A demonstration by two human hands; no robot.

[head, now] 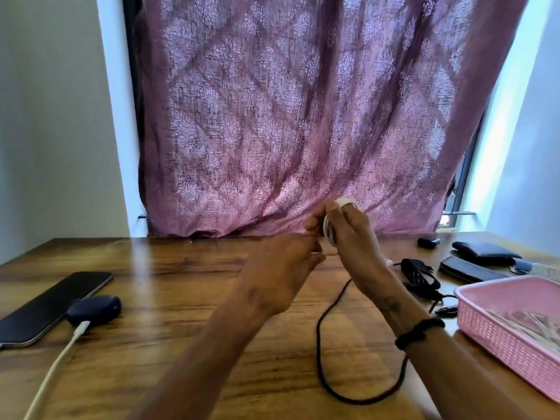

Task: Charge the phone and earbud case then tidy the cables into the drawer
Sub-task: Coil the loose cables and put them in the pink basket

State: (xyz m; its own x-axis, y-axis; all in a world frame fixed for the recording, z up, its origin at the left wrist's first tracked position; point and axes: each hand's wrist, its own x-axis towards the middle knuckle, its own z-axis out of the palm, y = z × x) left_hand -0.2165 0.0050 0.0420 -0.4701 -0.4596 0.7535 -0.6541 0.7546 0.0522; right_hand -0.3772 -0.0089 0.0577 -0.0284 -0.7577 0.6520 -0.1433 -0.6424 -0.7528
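Observation:
Above the middle of the wooden table point(169, 298), my right hand point(353, 234) grips a coiled white cable point(328, 228) wound into a small bundle. My left hand point(288, 262) meets it from the left, and its fingertips pinch at the coil. A dark phone point(51, 307) lies at the left of the table. Beside it sits a dark blue earbud case point(94, 310) with a white charging cable point(57, 365) plugged into it. A black cable point(325, 353) loops across the table under my right forearm.
A pink basket point(497, 341) holding white cables stands at the right front. Behind it lie a black charger point(416, 272), a dark wallet point(485, 251), a flat black case point(469, 269) and a small black box point(428, 242). A mauve curtain point(303, 116) hangs behind the table.

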